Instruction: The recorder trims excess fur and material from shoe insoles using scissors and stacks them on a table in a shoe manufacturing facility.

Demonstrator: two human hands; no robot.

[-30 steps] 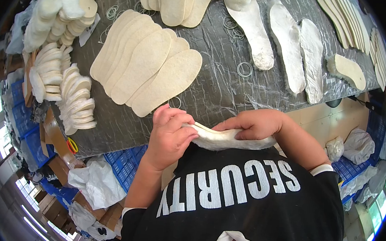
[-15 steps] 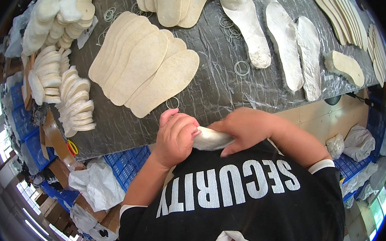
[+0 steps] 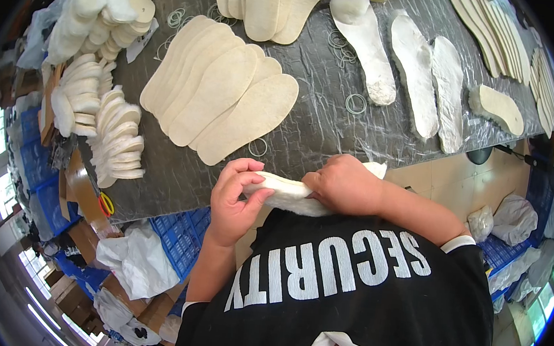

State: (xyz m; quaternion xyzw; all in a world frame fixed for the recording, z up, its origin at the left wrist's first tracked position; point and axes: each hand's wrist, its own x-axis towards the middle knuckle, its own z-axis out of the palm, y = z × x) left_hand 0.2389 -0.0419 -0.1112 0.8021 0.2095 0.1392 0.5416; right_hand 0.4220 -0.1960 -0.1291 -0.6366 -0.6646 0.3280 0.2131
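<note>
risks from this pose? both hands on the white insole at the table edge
1. The white fleecy insole is held off the table's near edge, between the left hand and right hand; a slip would likely drop it floorwards.
2. Loose rubber bands lie beside the fanned beige insoles; a sweeping hand could scatter both.

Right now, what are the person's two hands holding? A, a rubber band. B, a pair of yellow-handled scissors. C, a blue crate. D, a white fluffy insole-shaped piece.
D: the left hand and right hand both grip the white fluffy insole-shaped piece at the table's near edge.
</note>
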